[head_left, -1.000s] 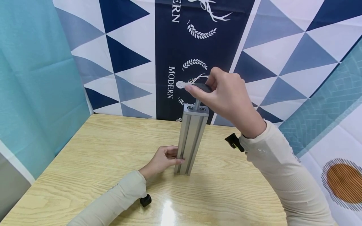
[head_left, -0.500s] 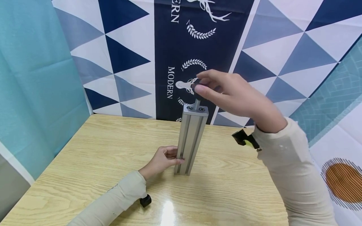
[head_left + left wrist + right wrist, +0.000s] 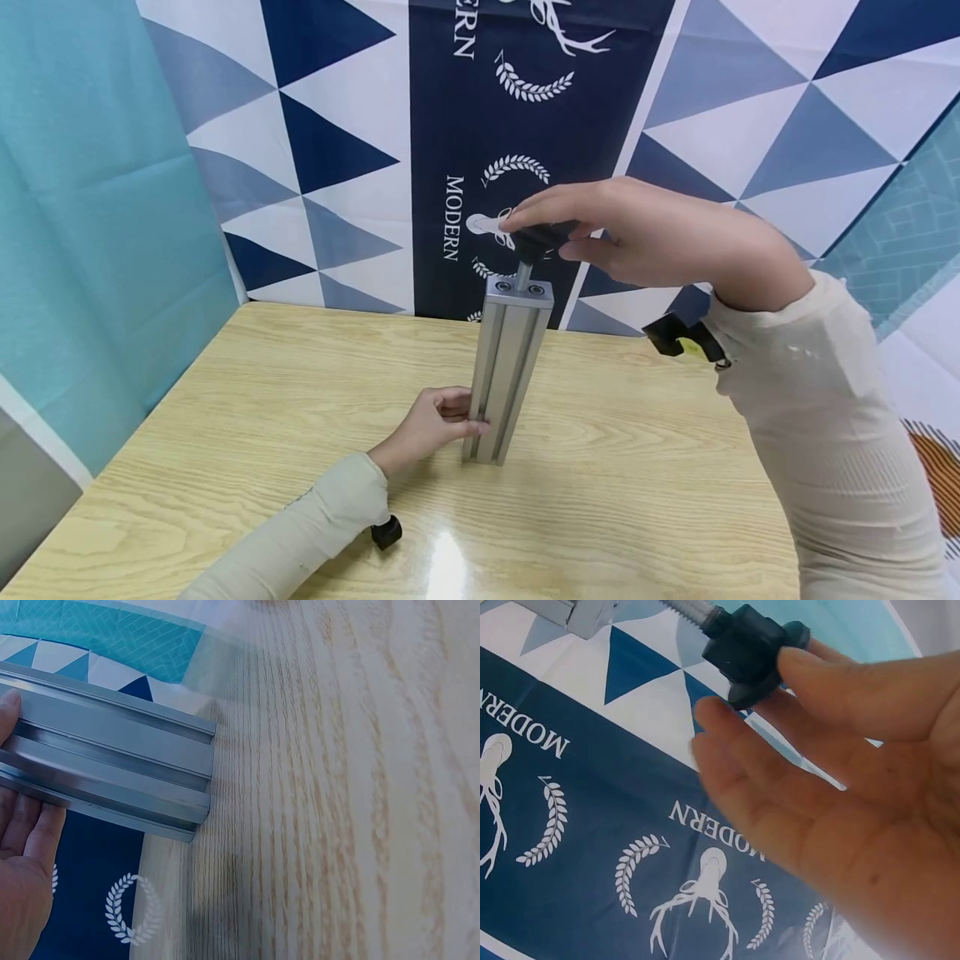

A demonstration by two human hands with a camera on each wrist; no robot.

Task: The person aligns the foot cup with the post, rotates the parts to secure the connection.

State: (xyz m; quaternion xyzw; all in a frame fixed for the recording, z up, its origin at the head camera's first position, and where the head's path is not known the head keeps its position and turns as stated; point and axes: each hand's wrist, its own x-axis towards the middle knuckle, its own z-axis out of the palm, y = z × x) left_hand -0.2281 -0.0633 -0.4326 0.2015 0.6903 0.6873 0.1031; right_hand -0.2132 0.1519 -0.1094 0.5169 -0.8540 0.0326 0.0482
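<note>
On a wood-grain table (image 3: 300, 358), left fingers (image 3: 43, 836) pinch an upright metal profile (image 3: 507, 367) and straight right fingers (image 3: 551, 206) touch its knob (image 3: 742, 643).

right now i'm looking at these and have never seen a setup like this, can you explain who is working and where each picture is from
There is no robot here: a person works with two bare hands. The wide view is taken from the head, looking forward and down; the two closer views are taken from the wrists, each facing its own hand. The left hand has its grip on the lower part of a grooved silver bar, which stands roughly upright with its lower end at the wooden table. A threaded rod rises from the top and carries a black knob. The right hand is at that knob, fingers reaching over it; how firmly it holds, I can't tell. Behind is a patterned cloth.
</note>
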